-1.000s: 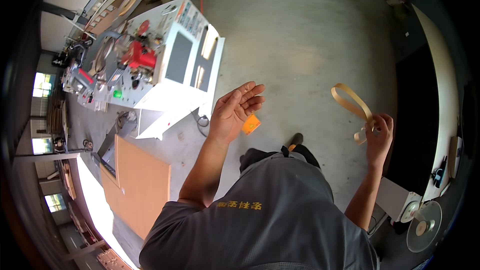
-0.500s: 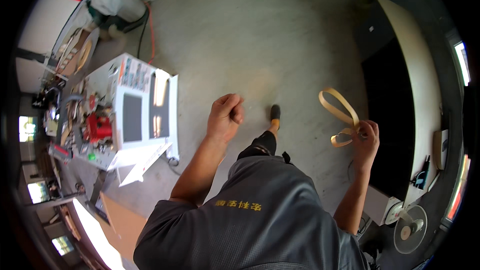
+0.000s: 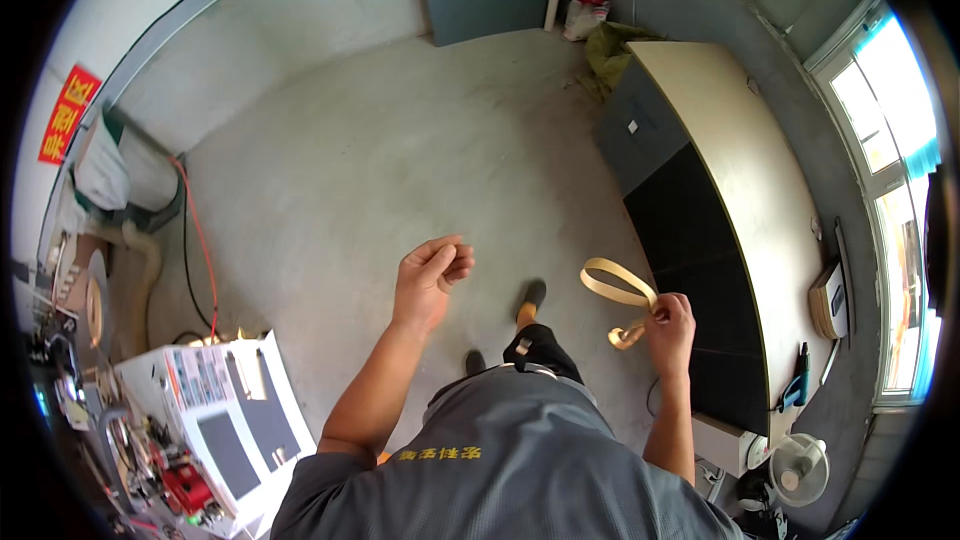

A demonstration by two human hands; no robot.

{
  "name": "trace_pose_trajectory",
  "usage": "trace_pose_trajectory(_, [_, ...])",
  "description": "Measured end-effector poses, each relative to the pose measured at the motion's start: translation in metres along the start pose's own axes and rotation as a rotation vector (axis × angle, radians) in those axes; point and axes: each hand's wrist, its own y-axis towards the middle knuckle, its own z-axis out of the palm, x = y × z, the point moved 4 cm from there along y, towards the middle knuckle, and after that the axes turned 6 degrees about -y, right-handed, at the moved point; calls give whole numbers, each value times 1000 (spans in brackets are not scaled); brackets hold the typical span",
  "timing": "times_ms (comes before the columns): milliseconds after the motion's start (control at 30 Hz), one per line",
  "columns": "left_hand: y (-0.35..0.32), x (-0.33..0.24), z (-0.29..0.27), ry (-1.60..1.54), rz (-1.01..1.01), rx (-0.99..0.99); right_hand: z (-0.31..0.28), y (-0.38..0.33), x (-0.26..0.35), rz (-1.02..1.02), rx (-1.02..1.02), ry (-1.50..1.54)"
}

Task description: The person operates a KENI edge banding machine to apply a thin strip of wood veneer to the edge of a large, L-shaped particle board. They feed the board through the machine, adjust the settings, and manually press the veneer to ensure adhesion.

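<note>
One looped tan strip [image 3: 648, 298], pinched in the right hand [image 3: 672, 331], extends leftward toward the left hand [image 3: 427, 286], well apart, curled, contents unclear.

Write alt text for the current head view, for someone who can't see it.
The right hand holds a looped tan strip; the left hand, half-curled with nothing visible in it, is raised over a grey floor. A dark-fronted counter stands at the picture's right, a white machine at lower left.
</note>
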Motion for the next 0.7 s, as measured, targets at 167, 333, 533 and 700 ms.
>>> trace_pose_trajectory(167, [121, 20, -12, -5, 68, -64, 61, 150, -8, 141, 90, 244])
trace_pose_trajectory(333, [212, 54, -75, 39, -45, -492, 60, 395, 17, -3, -251, 553])
trace_pose_trajectory(533, [239, 54, -97, 235, -50, -512, 14, 760, -19, -143, -473, 17])
trace_pose_trajectory(700, [210, 20, -74, 64, -73, -717, 110, 851, -84, 277, -288, -148])
